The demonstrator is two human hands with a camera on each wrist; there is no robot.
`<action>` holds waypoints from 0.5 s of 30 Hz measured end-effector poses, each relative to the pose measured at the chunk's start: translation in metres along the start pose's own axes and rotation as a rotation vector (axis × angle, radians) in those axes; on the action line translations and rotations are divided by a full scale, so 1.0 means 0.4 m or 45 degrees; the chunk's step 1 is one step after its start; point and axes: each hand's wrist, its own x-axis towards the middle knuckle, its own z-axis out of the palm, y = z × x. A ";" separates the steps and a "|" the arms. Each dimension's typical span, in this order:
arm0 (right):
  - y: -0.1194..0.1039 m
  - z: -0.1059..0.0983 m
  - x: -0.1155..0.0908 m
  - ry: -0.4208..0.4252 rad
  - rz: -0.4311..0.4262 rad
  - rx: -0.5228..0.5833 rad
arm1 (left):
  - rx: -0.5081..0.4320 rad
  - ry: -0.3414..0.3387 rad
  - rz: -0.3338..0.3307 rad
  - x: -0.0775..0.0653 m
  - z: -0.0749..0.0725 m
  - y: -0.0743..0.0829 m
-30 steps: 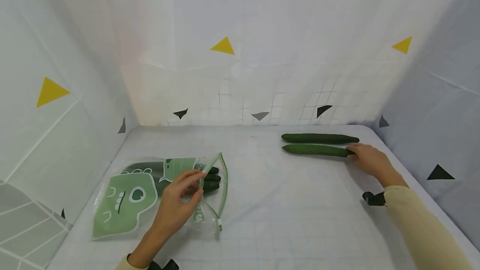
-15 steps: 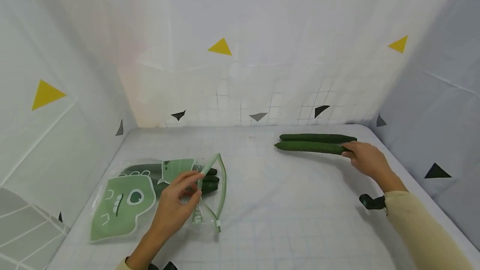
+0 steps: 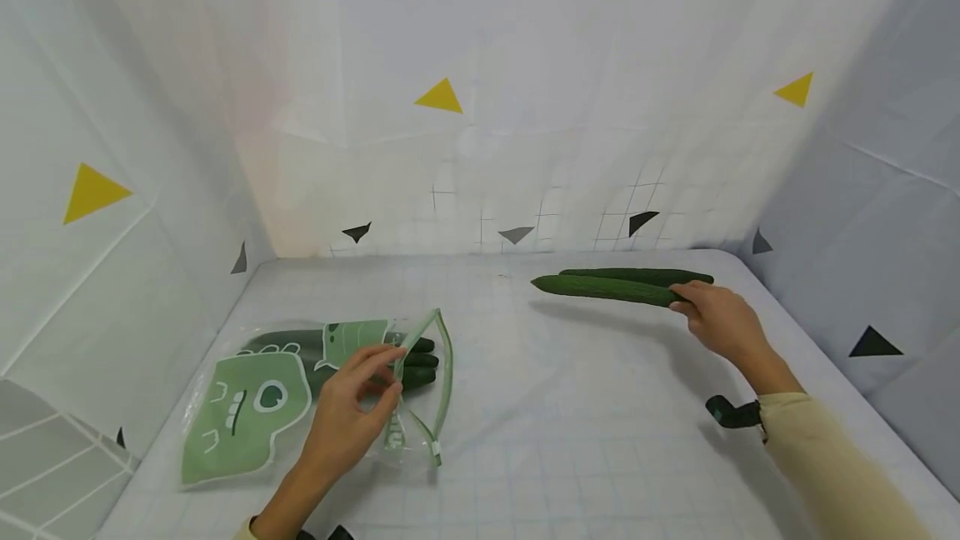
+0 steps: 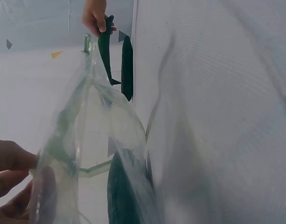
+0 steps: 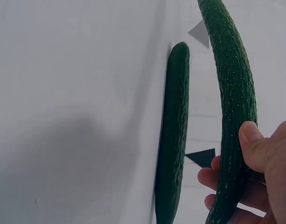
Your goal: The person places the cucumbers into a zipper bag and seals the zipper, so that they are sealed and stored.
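Note:
In the head view my right hand [image 3: 723,322] grips the right end of a long dark green cucumber [image 3: 600,288], held above the table. A second cucumber [image 5: 173,135] lies on the table behind it. On the left side, a clear zip bag [image 3: 247,415] with green monster print lies flat with several cucumbers [image 3: 423,361] inside, their ends showing near its mouth. My left hand [image 3: 352,411] pinches the upper edge of the bag's green-rimmed opening [image 3: 448,382] between thumb and fingers, and the mouth gapes to the right. In the left wrist view the transparent film partly covers one bagged cucumber [image 4: 122,191].
A white gridded cloth covers the table [image 3: 570,440]. White sheet walls rise at the back [image 3: 525,140] and both sides, with yellow and dark triangle markers [image 3: 441,97]. A dark wrist device [image 3: 733,412] hangs below the right sleeve.
My right hand has lifted the nearer cucumber off the table and carried it slightly left, so it now overlaps the rear one. The left hand keeps its pinch on the bag.

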 end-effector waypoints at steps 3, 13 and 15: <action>-0.021 -0.001 -0.003 0.018 0.006 0.021 | -0.004 0.004 0.014 0.001 0.000 -0.001; -0.084 -0.008 -0.023 0.090 -0.073 0.085 | -0.014 -0.013 -0.001 0.000 -0.001 0.000; -0.094 -0.007 -0.026 0.109 -0.090 0.088 | -0.021 -0.014 -0.001 0.000 0.000 0.000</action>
